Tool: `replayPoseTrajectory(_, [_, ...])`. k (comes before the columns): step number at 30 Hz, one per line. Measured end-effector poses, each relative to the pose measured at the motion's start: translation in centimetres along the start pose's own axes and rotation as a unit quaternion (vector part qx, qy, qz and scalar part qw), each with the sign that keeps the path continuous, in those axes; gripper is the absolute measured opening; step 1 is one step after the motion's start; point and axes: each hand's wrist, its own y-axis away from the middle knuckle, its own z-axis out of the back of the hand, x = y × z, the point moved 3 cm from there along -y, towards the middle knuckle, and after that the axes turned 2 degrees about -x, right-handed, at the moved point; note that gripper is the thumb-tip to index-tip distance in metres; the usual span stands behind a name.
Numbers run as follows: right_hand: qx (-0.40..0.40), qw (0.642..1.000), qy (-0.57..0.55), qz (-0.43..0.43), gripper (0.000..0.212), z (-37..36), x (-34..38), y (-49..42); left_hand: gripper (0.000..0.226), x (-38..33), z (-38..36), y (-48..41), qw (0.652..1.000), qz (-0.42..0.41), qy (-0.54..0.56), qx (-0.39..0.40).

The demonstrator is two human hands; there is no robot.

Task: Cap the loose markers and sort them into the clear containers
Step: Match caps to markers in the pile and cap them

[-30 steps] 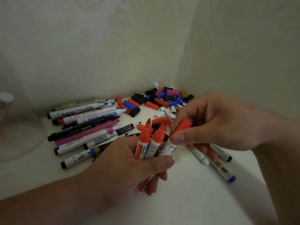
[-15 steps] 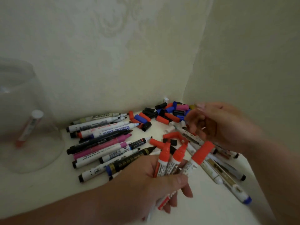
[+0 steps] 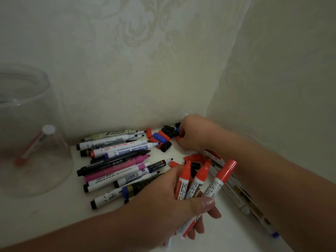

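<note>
My left hand (image 3: 171,199) grips three white markers with red caps (image 3: 201,180), fanned upward near the front of the surface. My right hand (image 3: 194,133) reaches into the back corner, its fingers curled over the pile of loose caps (image 3: 161,137), and a red cap (image 3: 179,137) shows at its fingertips. Several uncapped markers (image 3: 118,160) in black, pink, blue and white lie in a row left of my hands. A clear container (image 3: 54,170) stands at the far left with one red marker (image 3: 34,144) inside.
More markers (image 3: 238,190) lie under my right forearm, running toward the front right edge. Loose red and black caps (image 3: 192,159) sit between my two hands. Patterned walls close the corner at the back and on the right.
My right hand left the third red marker, now capped in my left hand, and moved back to the cap pile in the corner. The view swung left, bringing in the container.
</note>
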Motion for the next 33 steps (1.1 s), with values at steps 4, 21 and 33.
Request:
replayPoseTrajectory(4, [-0.07, 0.991, -0.115, -0.017, 0.015, 2.7, -1.2, 2.1, 0.032, 0.2, 0.1, 0.1, 0.999, 0.006, 0.034, 0.0])
replayPoseTrajectory(21, [0.047, 0.767, -0.602, 0.218, 0.022, 3.9, -5.6, 14.1, 0.032, 0.2, -0.8, -0.1, 0.999, -0.002, 0.001, -0.045])
replayPoseTrajectory(33, [0.058, 0.829, -0.512, 0.216, 0.014, 4.0, -5.0, 14.7, 0.027, 0.1, -0.8, 0.0, 0.999, -0.002, -0.02, -0.046])
